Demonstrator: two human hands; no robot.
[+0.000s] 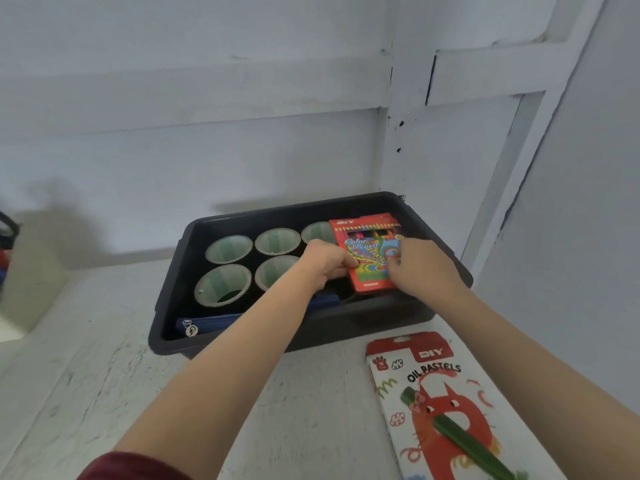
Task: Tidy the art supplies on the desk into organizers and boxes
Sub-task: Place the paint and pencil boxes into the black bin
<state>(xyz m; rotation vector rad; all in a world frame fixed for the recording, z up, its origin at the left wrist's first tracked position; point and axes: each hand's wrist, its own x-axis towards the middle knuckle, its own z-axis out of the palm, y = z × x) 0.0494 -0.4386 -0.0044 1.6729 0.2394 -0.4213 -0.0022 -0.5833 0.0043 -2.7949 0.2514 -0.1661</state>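
A dark plastic bin [166, 306] stands on the white desk against the wall. Inside it are several pale green paper cups [228, 249] and a blue zip pouch [207, 323] along the front wall. A red box of colour pencils [369, 249] lies over the bin's right side. My left hand [325, 261] grips its left edge and my right hand [422, 268] holds its right edge. A box of oil pastels [440, 403] with a red cat print lies on the desk in front of the bin, at the right.
The white desk [104, 375] has a worn surface. A pale container [31, 271] with dark and coloured items stands at the far left edge. White wall panels close off the back and the right side.
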